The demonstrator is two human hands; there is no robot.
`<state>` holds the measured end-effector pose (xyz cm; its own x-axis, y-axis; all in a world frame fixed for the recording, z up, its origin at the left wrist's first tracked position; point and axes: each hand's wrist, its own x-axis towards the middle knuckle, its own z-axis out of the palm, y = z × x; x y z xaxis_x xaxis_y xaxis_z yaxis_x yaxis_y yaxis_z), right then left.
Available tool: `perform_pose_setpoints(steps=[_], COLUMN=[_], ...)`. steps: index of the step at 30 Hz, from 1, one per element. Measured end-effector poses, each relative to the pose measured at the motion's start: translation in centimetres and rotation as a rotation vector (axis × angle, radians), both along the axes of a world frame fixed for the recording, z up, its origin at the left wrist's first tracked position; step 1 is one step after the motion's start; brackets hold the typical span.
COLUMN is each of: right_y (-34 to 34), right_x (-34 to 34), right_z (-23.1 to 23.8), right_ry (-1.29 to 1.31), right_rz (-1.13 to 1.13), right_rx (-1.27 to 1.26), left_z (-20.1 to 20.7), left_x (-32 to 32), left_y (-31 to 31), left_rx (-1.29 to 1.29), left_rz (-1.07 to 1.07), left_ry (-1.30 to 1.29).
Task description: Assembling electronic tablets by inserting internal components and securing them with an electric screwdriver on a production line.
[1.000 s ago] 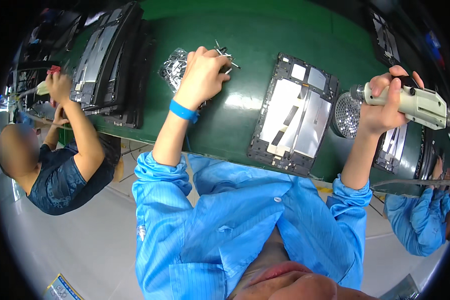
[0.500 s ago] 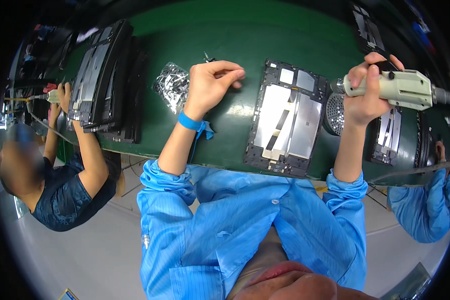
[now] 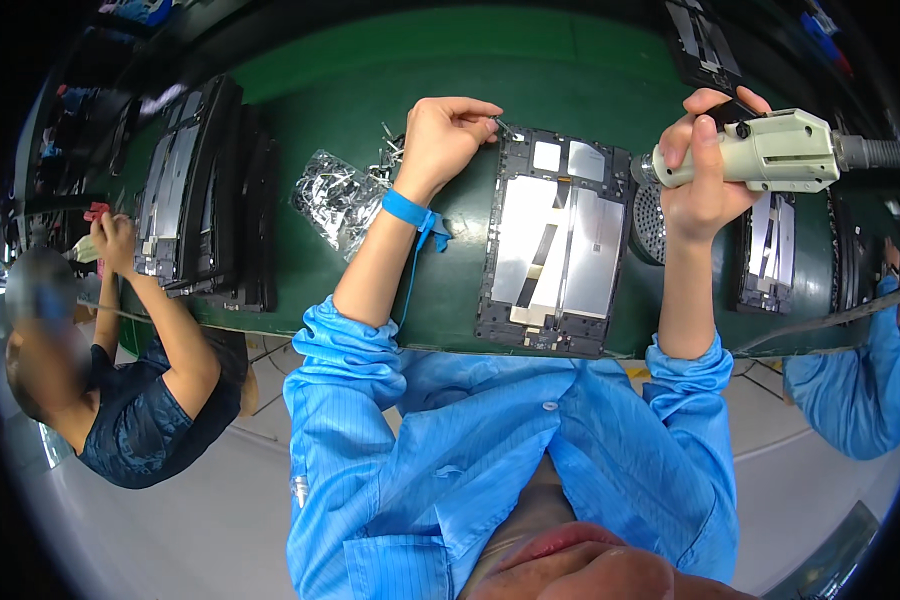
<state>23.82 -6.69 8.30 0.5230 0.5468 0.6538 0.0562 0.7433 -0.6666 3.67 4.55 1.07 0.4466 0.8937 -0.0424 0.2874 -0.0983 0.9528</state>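
An opened tablet body [image 3: 592,255], black-framed with silver plates inside, lies flat on the green bench in front of me. At its far left corner my left hand [image 3: 442,145] pinches a small metal part [image 3: 505,126], too small to name exactly; its tip is at the corner. A blue wrist strap [image 3: 410,210] circles that wrist. My right hand [image 3: 708,185] is wrapped around a cream electric screwdriver [image 3: 795,155], held sideways over the bench to the right of the tablet, its nose pointing left.
A clear bag of small shiny parts [image 3: 330,200] lies left of my forearm, with loose metal pieces [image 3: 392,150] beside it. A round perforated metal dish [image 3: 650,225] sits under the screwdriver nose. Stacked tablet bodies [image 3: 205,200] stand left, near a co-worker [image 3: 140,400]. Another tablet body [image 3: 767,250] lies right.
My left hand has moved right to the tablet's far left corner, and the small metal part now shows in its fingers. The right hand still holds the screwdriver, slightly further left in view.
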Motion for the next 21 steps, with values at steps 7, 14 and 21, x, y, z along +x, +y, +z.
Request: perform_pose_setpoints(steps=[7,14,21], right_y=[0.2,0.0,0.0], right_x=[0.1,0.0,-0.1], right_z=[-0.2,-0.3,-0.3], right_ry=[-0.018,-0.012,-0.003], right_rz=[0.015,0.028,0.028], right_rx=[-0.006,-0.002,-0.006], left_z=[-0.1,0.0,-0.6], left_x=[0.0,1.0,1.2], left_y=[0.2,0.6,1.3], left_rx=[-0.018,-0.064,0.04], left_rz=[0.071,0.064,-0.018], left_ry=[-0.158,0.016,0.141])
